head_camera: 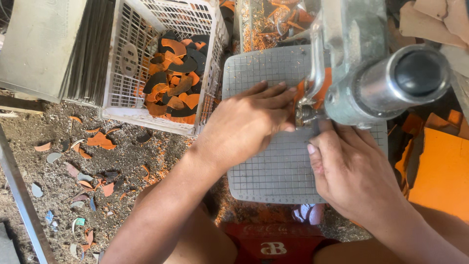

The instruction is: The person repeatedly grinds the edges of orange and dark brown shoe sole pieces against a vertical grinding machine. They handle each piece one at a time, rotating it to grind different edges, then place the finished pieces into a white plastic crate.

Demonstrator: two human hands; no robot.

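My left hand [246,122] lies flat on a grey gridded machine table [273,171], its fingers pressing an orange sheet piece [322,90] at the cutting head. On the other side, my right hand [349,171] curls in under the grey metal machine [371,68] and touches the same piece; most of the piece is hidden behind the machine and fingers. Where exactly the right fingertips grip I cannot see.
A white plastic crate [122,93] at the upper left holds several orange and black curved offcuts [176,73]. Scraps litter the dirt floor [88,161] on the left. Orange sheets [439,166] lie at the right. A red crate [273,244] sits below.
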